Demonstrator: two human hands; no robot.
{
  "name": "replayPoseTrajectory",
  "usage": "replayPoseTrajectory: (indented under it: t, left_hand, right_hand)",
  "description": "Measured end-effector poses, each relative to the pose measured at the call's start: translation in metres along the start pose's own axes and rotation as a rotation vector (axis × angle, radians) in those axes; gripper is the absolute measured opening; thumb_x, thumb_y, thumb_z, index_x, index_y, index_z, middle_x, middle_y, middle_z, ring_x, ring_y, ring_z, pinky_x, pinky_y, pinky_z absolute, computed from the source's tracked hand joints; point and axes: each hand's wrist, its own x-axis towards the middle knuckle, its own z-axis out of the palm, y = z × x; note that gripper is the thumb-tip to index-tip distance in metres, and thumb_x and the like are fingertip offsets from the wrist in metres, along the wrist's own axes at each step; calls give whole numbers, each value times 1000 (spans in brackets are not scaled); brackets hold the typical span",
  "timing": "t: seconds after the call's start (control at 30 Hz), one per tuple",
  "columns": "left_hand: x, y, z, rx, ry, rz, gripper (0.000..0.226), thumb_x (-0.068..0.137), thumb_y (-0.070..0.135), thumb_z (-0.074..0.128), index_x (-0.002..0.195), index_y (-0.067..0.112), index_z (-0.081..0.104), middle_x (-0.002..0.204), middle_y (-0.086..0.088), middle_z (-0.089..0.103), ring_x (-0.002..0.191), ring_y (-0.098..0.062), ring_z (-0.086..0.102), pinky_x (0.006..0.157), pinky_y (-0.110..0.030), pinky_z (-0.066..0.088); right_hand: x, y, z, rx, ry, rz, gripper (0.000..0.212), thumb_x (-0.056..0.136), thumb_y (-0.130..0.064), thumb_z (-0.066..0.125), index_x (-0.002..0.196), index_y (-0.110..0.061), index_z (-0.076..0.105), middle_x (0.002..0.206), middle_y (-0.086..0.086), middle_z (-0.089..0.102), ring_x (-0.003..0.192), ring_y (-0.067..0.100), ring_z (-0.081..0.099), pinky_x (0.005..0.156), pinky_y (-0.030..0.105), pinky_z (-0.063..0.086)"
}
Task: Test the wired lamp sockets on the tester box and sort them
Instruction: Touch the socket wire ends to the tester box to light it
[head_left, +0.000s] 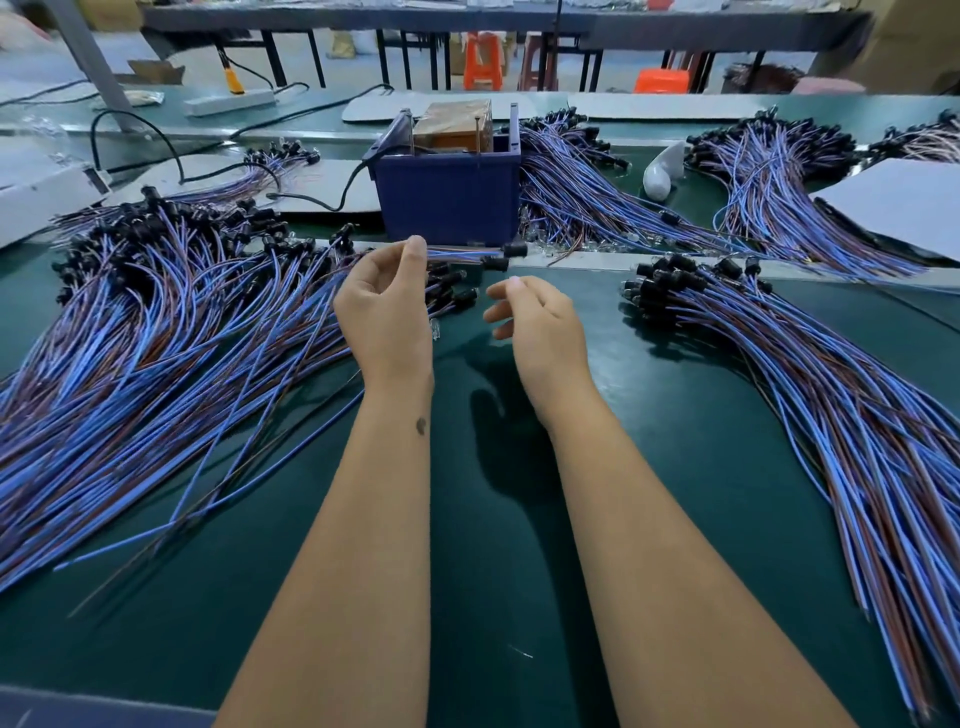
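Green table (519, 519), two sockets (506, 257) held.

Left pile of wired sockets (156, 332): wire ends run off the left edge, so the full extent is unknown. Right pile (810, 374): wires leave by the right and lower edges.

Left hand (384, 306) seen from the back; fingertips curl out of sight, and the exact pinch on the held wires (457, 254) is hidden. Number of sockets held is too blurred to count.

Tester box (448, 200): interior mostly hidden behind its near wall; contact posts are thin and indistinct. Small clear parts (587, 244) at its base are too tiny to identify.

Far bundles (769, 171) are partly covered by a white sheet (898, 208), itself cut by the right edge. Background benches are blurred.
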Motion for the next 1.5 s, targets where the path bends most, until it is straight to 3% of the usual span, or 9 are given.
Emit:
replayPoseTrajectory:
  t: [0.2,0.5,0.63,0.87,1.13,1.2,1.33,1.4,1.5]
  left_hand:
    - [-3,-1,3,-72,-136,-51,11,89,2,69,90,13,67,75,2,70,64,-5,63,68,-20,53]
    - [2,-1,2,-216,-248,-181,28,96,-3,54,109,21,61,97,-2,76,57,-5,55,48,-16,35]
    - [4,-3,-1,-188,-273,-215,30,98,-1,51,111,24,62,99,-2,76,54,-5,51,47,-15,34]
    - [6,-4,-1,105,-286,-159,21,101,6,48,110,20,61,95,1,72,53,0,46,53,-14,37]
    - [3,-4,-5,360,-312,-117,19,99,18,50,108,21,65,58,9,65,55,3,53,65,-21,44]
    - [6,-4,-7,382,-188,-72,27,97,13,48,120,17,61,75,7,63,50,2,49,58,-21,45]
    - [12,-7,-12,603,-35,-2,55,93,7,49,147,16,40,144,-13,25,118,-31,44,93,-45,48]
    - [11,-6,-13,741,43,83,65,87,-8,49,148,13,41,147,-16,14,126,-38,29,94,-43,47]
    - [11,-5,-19,897,74,179,61,87,-6,48,144,17,48,131,-16,38,106,-31,43,77,-33,43]
  right_hand:
    - [2,-6,-6,317,42,60,3,99,-18,52,100,-18,55,95,13,63,73,16,57,50,10,42]
    - [5,2,-10,234,166,53,23,95,-17,56,113,-31,60,93,3,52,68,6,54,69,21,52]
    - [8,0,-12,324,128,86,16,94,-5,58,94,-17,68,70,-2,56,48,1,52,55,19,48]
    - [5,0,-16,222,-155,82,14,86,-7,70,95,-18,69,71,2,58,48,6,45,47,15,38]
    - [14,1,-24,343,470,4,20,97,-2,49,92,-18,61,73,-4,55,50,3,50,56,20,42]
    - [15,2,-28,384,558,19,19,97,-3,48,98,-17,60,78,-3,55,54,8,51,56,19,42]
    - [12,-1,-29,421,627,-27,18,97,-2,47,102,-15,59,87,2,56,60,15,52,59,23,42]
    - [11,-6,-30,416,592,-107,19,96,-2,48,100,-17,59,89,2,55,64,16,53,61,23,43]
    - [7,-11,-29,421,404,-145,22,94,0,53,96,-20,61,85,0,56,62,10,54,60,21,44]
